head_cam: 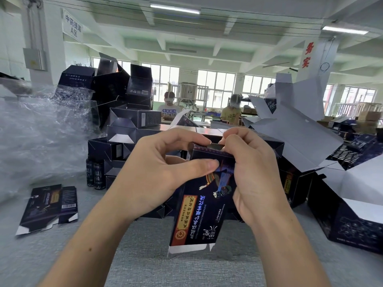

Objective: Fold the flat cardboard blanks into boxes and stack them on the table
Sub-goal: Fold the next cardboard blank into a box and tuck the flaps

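The left hand (157, 172) and right hand (255, 183) both pinch the top end of a dark box (203, 208). Their curled fingers hide most of its top flap. The box hangs toward 6 o'clock from the grip, above the grey table (186, 266), with its bottom flaps loose. Stacked boxes (132, 121) at 11 o'clock are partly covered by the hands. A flat blank (49, 206) lies at 8 o'clock.

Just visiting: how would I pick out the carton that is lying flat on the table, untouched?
Start at the grey table and the crumpled clear plastic wrap heaped on its left. Near that wrap's front edge, left of the person's left hand, a dark printed blank lies on the tabletop. Unlike the box being folded and the stacked boxes behind, it is flat.
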